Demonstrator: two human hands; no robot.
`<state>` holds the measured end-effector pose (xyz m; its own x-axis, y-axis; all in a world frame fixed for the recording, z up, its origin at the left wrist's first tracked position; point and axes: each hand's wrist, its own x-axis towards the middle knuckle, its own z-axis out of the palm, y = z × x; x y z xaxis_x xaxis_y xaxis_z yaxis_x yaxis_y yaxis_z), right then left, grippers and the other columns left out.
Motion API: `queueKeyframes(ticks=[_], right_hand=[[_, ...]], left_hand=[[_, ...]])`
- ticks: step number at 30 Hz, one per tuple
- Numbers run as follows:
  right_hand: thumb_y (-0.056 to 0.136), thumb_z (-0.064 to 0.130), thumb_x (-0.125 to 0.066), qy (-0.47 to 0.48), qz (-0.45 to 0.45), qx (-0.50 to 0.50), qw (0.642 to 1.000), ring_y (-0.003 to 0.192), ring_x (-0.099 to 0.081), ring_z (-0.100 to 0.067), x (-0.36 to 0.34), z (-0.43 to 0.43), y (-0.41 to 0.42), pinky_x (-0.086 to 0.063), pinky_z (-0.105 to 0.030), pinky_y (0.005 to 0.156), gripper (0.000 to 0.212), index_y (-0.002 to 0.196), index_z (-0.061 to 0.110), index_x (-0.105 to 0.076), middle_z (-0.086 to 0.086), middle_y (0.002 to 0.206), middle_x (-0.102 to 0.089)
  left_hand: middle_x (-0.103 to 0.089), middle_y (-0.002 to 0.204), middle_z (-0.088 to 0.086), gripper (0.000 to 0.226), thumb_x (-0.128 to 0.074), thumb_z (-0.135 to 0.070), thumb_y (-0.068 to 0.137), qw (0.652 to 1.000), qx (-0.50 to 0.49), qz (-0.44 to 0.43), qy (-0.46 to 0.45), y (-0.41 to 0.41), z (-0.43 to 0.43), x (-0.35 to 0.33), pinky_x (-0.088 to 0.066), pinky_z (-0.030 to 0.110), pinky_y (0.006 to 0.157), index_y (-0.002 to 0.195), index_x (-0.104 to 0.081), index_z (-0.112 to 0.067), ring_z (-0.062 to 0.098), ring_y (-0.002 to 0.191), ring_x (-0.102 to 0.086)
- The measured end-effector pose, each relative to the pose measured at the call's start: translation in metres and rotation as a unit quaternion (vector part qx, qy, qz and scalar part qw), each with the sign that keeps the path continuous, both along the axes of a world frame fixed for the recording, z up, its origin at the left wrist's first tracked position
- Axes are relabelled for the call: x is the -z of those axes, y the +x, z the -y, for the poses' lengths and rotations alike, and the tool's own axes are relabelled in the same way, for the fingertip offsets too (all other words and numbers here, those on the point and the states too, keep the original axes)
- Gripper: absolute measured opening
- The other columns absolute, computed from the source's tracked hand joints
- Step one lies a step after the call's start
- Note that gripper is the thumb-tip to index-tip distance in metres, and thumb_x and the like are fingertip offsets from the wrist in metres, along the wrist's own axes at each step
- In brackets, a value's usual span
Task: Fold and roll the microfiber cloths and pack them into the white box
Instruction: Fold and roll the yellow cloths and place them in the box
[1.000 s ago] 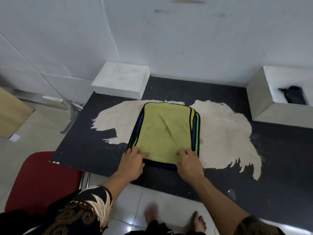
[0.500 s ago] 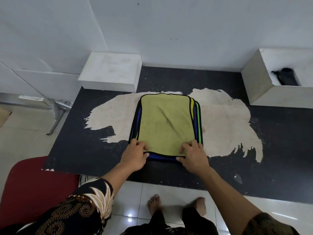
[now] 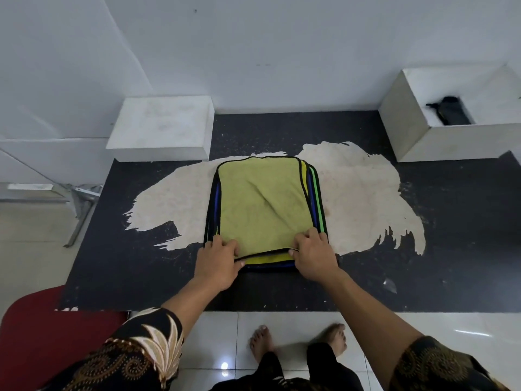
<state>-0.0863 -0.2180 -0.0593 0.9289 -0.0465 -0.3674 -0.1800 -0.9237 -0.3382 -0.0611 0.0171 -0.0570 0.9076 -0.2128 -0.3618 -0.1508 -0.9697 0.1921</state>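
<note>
A stack of microfiber cloths [image 3: 262,204] lies flat in the middle of the black table, olive-green on top, with yellow, blue and green edges showing beneath. My left hand [image 3: 218,263] pinches the top cloth's near left corner. My right hand [image 3: 314,258] pinches its near right corner. The near edge is lifted slightly, baring the yellow cloth under it. An open white box [image 3: 417,136] stands at the far right with a dark cloth [image 3: 449,112] inside.
A closed white box [image 3: 160,128] sits at the far left against the wall. The table top [image 3: 423,263] is black with a large worn beige patch. A red chair seat [image 3: 42,334] is at lower left; my bare feet stand on white tiles below.
Both hands have closed on the top cloth's near corners and raised its near edge off the stack. The camera has tilted down and closer.
</note>
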Motion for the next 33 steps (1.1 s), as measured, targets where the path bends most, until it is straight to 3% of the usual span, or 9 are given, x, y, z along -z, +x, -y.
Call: queueKeyframes(ticks=[5, 8, 11, 14, 18, 24, 28, 30, 33], right_hand=[[0.084, 0.006, -0.057, 0.004, 0.024, 0.013, 1.000, 0.104, -0.046, -0.027, -0.010, 0.000, -0.004, -0.046, -0.035, 0.086, 0.024, 0.107, 0.011, -0.059, -0.008, 0.115, -0.051], [0.082, -0.002, -0.051, 0.012, 0.063, 0.048, 0.997, 0.098, -0.048, -0.025, -0.016, -0.004, -0.006, -0.046, -0.034, 0.078, 0.024, 0.102, 0.011, -0.057, -0.006, 0.105, -0.059], [0.084, -0.006, -0.046, 0.023, 0.108, 0.089, 0.990, 0.090, -0.050, -0.024, -0.021, -0.005, -0.002, -0.038, -0.032, 0.064, 0.025, 0.100, 0.011, -0.054, -0.005, 0.088, -0.063], [0.090, 0.002, -0.052, 0.027, 0.157, 0.114, 0.981, 0.092, -0.052, -0.024, -0.028, -0.001, 0.005, -0.047, -0.035, 0.064, 0.019, 0.103, 0.014, -0.060, -0.003, 0.082, -0.066], [0.095, 0.018, -0.055, 0.020, 0.149, 0.112, 0.982, 0.100, -0.056, -0.024, -0.040, 0.012, 0.012, -0.050, -0.035, 0.079, 0.017, 0.108, 0.017, -0.067, -0.004, 0.093, -0.069], [0.099, 0.026, -0.050, 0.038, 0.145, 0.129, 0.980, 0.086, -0.056, -0.025, -0.062, 0.034, 0.021, -0.039, -0.032, 0.067, 0.020, 0.107, 0.013, -0.063, -0.004, 0.098, -0.061], [0.102, 0.030, -0.047, 0.112, 0.094, 0.131, 0.981, 0.081, -0.051, -0.023, -0.071, 0.036, 0.021, -0.035, -0.032, 0.067, 0.015, 0.101, 0.016, -0.054, -0.001, 0.089, -0.055], [0.100, 0.034, -0.050, 0.145, 0.082, 0.123, 0.978, 0.080, -0.054, -0.023, -0.069, 0.034, 0.015, -0.038, -0.033, 0.064, 0.018, 0.095, 0.017, -0.053, -0.004, 0.086, -0.058], [0.094, 0.037, -0.062, 0.178, 0.157, 0.142, 0.961, 0.074, -0.057, -0.017, -0.076, 0.031, 0.007, -0.041, -0.028, 0.058, 0.022, 0.086, 0.016, -0.058, 0.000, 0.079, -0.062]], left_hand=[[-0.054, 0.109, -0.004, 0.015, -0.060, -0.028, 0.093, 0.998, 0.006, 0.054, 0.016, 0.002, -0.005, -0.004, -0.040, 0.035, 0.093, 0.108, -0.062, -0.025, 0.019, 0.102, -0.052], [-0.062, 0.106, -0.004, 0.024, -0.058, -0.011, 0.089, 0.997, -0.015, 0.073, 0.025, 0.007, -0.010, -0.011, -0.039, 0.034, 0.085, 0.108, -0.061, -0.025, 0.020, 0.097, -0.057], [-0.066, 0.106, 0.000, 0.029, -0.052, -0.010, 0.092, 0.993, -0.047, 0.109, 0.009, 0.015, -0.014, -0.019, -0.039, 0.037, 0.083, 0.116, -0.062, -0.024, 0.024, 0.097, -0.060], [-0.067, 0.107, 0.007, 0.026, -0.049, -0.015, 0.097, 0.985, -0.098, 0.133, -0.039, 0.025, -0.013, -0.028, -0.042, 0.041, 0.085, 0.118, -0.064, -0.019, 0.030, 0.099, -0.061], [-0.068, 0.107, 0.008, 0.022, -0.050, -0.018, 0.099, 0.973, -0.146, 0.131, -0.122, 0.031, -0.010, -0.041, -0.049, 0.041, 0.082, 0.115, -0.064, -0.014, 0.031, 0.099, -0.061], [-0.068, 0.091, 0.003, 0.010, -0.051, -0.018, 0.100, 0.964, -0.123, 0.103, -0.214, 0.038, -0.005, -0.061, -0.052, 0.037, 0.073, 0.104, -0.061, -0.016, 0.019, 0.076, -0.067], [-0.068, 0.080, 0.008, 0.015, -0.052, -0.009, 0.093, 0.903, -0.219, -0.007, -0.369, 0.037, -0.002, -0.069, -0.057, 0.043, 0.079, 0.082, -0.061, -0.007, 0.021, 0.075, -0.070], [-0.060, 0.065, 0.007, 0.022, -0.057, -0.020, 0.078, 0.894, -0.202, 0.015, -0.400, 0.033, -0.005, -0.075, -0.048, 0.039, 0.071, 0.063, -0.055, -0.004, 0.020, 0.068, -0.059], [-0.054, 0.061, 0.019, 0.023, -0.056, -0.024, 0.069, 0.880, -0.199, 0.058, -0.427, 0.032, -0.008, -0.084, -0.041, 0.042, 0.065, 0.060, -0.056, -0.003, 0.031, 0.064, -0.051]])
